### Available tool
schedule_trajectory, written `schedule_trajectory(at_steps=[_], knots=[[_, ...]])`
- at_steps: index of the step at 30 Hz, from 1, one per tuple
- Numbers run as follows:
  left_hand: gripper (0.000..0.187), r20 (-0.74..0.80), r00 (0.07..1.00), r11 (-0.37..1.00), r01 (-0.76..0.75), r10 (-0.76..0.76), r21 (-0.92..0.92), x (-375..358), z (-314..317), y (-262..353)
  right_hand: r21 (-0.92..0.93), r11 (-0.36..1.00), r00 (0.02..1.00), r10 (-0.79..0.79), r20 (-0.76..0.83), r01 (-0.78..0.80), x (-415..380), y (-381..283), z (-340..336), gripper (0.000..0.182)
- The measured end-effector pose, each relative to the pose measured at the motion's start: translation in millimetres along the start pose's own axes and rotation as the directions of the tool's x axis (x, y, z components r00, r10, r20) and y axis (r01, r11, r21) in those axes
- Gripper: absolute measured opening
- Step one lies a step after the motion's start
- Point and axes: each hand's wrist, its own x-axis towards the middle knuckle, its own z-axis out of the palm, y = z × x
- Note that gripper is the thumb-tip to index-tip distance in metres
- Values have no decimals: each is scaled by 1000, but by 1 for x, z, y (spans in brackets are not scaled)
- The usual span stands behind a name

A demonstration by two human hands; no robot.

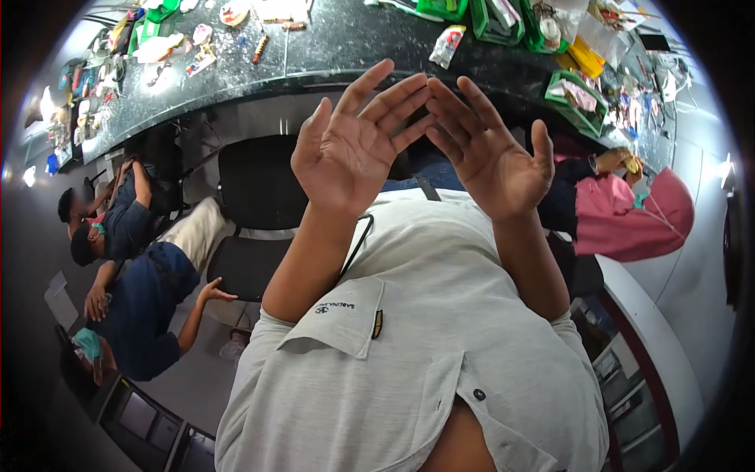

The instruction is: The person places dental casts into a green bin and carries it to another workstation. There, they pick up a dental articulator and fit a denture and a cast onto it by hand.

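My left hand [351, 149] is raised in front of my body, palm toward me, fingers spread and thumb out to the left. Opposite it, my right hand [497, 167] is held up the same way, with its thumb out to the right. Both palms are bare. The fingertips of the two hands overlap in this view, just short of the bench's near edge. Below them is my light grey shirt [425, 307] with a chest pocket [338, 318].
A dark speckled workbench [354, 47] curves across the top. On it are green bins [578, 102], a small printed packet [448, 46] and scattered small tools. A black chair [263, 181] stands at left. Several people sit or stand at left; a person in pink [629, 212] works at right.
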Motion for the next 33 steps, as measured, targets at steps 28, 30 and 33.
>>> schedule_trajectory(at_steps=[28, 30, 33], knots=[[73, 116, 985, 992, -126, 124, 14, 56, 93, -122, -55, 998, 978, 40, 206, -29, -39, -157, -6, 92], [73, 99, 985, 989, -144, 141, 18, 58, 95, -132, -116, 992, 970, 71, 233, -45, -39, -167, -16, 92], [74, 36, 987, 987, -159, 158, 27, 57, 93, -142, -140, 985, 970, 129, 207, -101, -38, -173, -29, 91]])
